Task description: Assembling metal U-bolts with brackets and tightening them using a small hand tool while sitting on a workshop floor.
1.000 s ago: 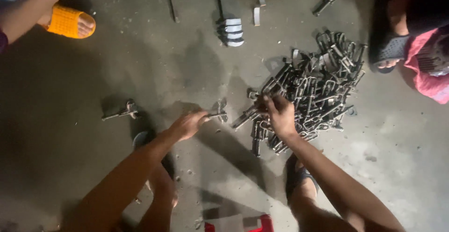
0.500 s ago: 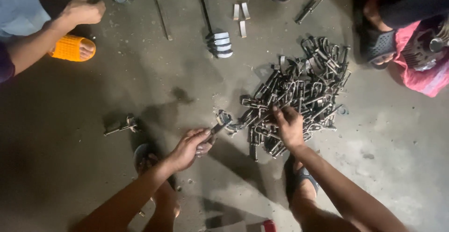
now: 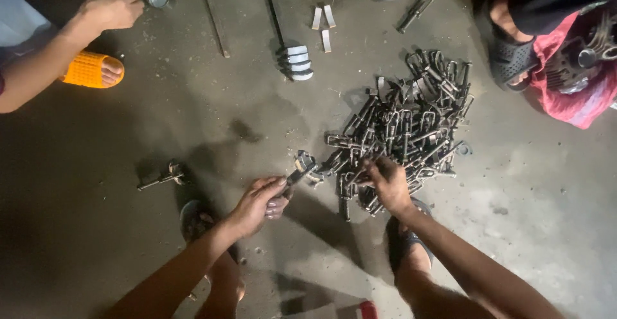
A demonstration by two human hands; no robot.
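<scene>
My left hand (image 3: 258, 202) is closed around a small dark metal part (image 3: 301, 168) whose far end sticks out toward a pile. My right hand (image 3: 387, 183) rests on the near edge of that pile of metal clamps (image 3: 405, 123), fingers curled around one piece. The pile is a heap of several dark U-shaped metal pieces on the concrete floor (image 3: 193, 120). My feet in dark sandals show below each hand.
A lone metal part (image 3: 162, 175) lies left of my left hand. Stacked silver plates (image 3: 296, 62), flat strips (image 3: 323, 25) and thin rods (image 3: 212, 17) lie farther off. Another person's hand (image 3: 109, 9) and orange sandal (image 3: 93, 70) are top left; a person in red sits top right.
The view has shifted, so everything sits slightly lower. My left hand drew back a little with its part; my right hand stayed at the pile's near edge. The other person's hand moved slightly.
</scene>
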